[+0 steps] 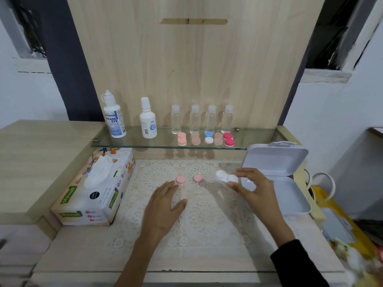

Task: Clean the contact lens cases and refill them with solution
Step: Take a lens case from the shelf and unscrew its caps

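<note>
Curling round blurred white case, right hand thumb and forefinger; whether gripping, cannot tell. Left of it, left hand flat, fingers straight, beside pink cap.

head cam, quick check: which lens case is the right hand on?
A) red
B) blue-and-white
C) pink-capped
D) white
D: the right hand has its thumb and fingers round one end of the white case on the lace mat. The left hand lies flat beside the pink-capped case.
</note>
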Action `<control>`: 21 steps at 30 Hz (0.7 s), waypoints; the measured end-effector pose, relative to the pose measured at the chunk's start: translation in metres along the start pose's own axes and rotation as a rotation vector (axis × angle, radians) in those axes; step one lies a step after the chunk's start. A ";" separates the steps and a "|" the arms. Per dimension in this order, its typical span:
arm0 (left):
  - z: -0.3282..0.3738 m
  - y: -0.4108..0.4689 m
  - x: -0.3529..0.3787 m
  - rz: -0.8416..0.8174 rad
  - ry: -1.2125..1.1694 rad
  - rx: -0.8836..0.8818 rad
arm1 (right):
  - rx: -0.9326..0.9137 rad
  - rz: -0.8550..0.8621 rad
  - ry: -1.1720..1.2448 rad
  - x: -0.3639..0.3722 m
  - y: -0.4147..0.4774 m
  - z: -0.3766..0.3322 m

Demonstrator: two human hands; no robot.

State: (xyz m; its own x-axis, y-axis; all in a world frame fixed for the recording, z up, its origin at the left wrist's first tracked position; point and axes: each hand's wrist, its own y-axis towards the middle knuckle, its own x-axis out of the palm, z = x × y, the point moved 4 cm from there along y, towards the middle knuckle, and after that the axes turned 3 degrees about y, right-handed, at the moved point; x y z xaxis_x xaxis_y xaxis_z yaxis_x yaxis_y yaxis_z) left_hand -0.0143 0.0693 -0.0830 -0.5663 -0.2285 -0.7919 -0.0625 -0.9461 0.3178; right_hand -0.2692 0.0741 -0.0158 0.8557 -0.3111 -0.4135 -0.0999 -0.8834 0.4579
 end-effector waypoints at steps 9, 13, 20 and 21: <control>-0.004 0.001 0.001 0.012 -0.041 -0.024 | 0.146 0.158 -0.185 -0.067 -0.005 0.046; -0.003 0.001 0.001 0.006 -0.044 -0.031 | 0.094 0.132 -0.283 -0.068 -0.007 0.050; -0.003 0.001 0.002 0.013 -0.030 -0.025 | -0.139 0.152 -0.482 -0.064 -0.010 0.045; -0.003 0.001 0.001 0.011 -0.031 -0.024 | -0.165 0.162 -0.505 -0.063 -0.010 0.045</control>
State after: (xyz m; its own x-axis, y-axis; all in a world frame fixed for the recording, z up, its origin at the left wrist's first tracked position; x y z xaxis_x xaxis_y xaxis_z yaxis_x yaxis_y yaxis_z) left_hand -0.0127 0.0670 -0.0854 -0.5920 -0.2323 -0.7717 -0.0363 -0.9489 0.3135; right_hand -0.3450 0.0872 -0.0295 0.4823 -0.6040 -0.6345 -0.0949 -0.7561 0.6476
